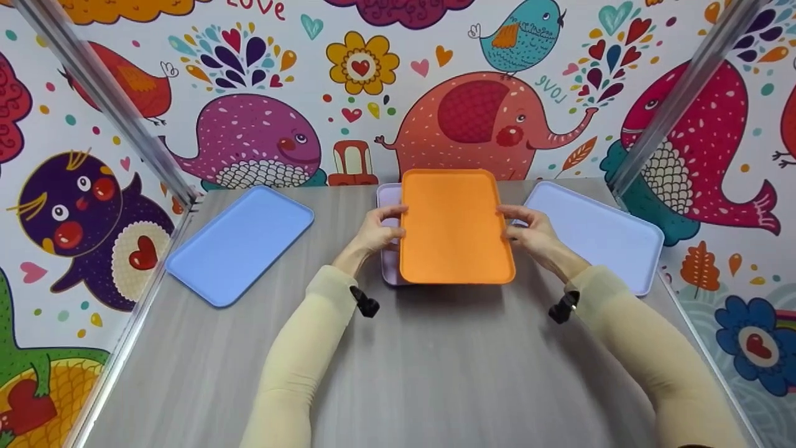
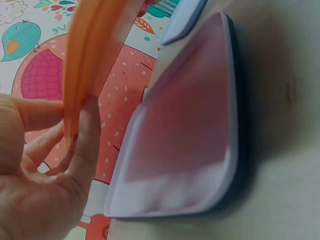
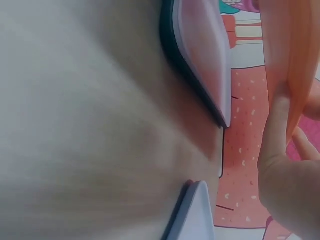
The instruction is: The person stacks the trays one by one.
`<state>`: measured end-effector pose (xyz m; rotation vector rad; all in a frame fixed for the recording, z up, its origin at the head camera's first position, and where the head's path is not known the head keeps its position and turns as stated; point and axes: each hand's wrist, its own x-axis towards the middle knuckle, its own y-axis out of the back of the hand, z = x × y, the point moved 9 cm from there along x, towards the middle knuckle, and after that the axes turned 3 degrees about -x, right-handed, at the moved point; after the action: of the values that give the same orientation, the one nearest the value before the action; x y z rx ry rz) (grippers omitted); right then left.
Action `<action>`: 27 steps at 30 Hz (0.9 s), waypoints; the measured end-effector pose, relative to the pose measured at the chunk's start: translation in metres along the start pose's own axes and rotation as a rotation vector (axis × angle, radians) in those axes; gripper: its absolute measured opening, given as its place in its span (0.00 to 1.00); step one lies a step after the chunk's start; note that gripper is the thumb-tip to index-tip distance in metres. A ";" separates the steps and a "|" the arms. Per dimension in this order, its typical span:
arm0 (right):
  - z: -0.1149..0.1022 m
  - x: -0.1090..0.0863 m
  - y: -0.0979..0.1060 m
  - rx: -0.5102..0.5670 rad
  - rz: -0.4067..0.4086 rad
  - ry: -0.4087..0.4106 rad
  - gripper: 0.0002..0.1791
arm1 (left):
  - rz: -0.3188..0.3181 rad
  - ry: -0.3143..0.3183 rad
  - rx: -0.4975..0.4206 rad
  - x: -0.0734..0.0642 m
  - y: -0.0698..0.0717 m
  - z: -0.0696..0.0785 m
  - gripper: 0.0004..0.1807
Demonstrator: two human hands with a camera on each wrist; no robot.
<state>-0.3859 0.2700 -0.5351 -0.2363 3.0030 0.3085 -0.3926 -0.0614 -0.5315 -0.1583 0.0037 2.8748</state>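
Observation:
Both hands hold an orange tray (image 1: 457, 227) by its long sides, raised off the table. My left hand (image 1: 375, 234) pinches the left edge; in the left wrist view its thumb and fingers (image 2: 89, 135) press on opposite faces of the tray. At the right edge, my right hand (image 1: 538, 239) grips in the same way, with a finger (image 3: 278, 117) flat against one face. Below the orange tray lies a pale lilac tray (image 1: 390, 269), mostly hidden from the head view. A dark band (image 2: 244, 120) runs under its rim.
A blue tray (image 1: 239, 246) lies slanted at the table's left. Another pale lavender tray (image 1: 597, 236) lies at the right, near the right forearm. Printed wall panels (image 1: 360, 124) and metal posts (image 1: 106, 99) border the grey table (image 1: 460, 373).

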 end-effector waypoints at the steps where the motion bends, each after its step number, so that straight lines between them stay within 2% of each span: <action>1: 0.000 0.003 -0.003 -0.024 0.004 -0.003 0.36 | 0.013 0.003 0.017 -0.001 0.003 -0.002 0.38; 5: 0.001 0.013 -0.018 -0.112 0.001 0.006 0.38 | 0.068 0.014 0.102 -0.004 0.014 -0.008 0.38; 10: 0.007 0.027 -0.037 -0.190 -0.002 0.016 0.38 | 0.132 0.062 0.200 -0.005 0.028 -0.019 0.37; 18: 0.013 0.052 -0.055 -0.255 0.023 0.055 0.35 | 0.202 0.131 0.351 0.000 0.045 -0.034 0.34; 23: 0.014 0.062 -0.063 -0.299 0.004 0.074 0.34 | 0.220 0.157 0.355 0.012 0.054 -0.043 0.35; 27: 0.017 0.066 -0.065 -0.340 -0.004 0.081 0.34 | 0.231 0.179 0.400 0.039 0.068 -0.066 0.36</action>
<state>-0.4386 0.2008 -0.5725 -0.2896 3.0100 0.8287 -0.4405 -0.1182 -0.6017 -0.3537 0.6648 3.0001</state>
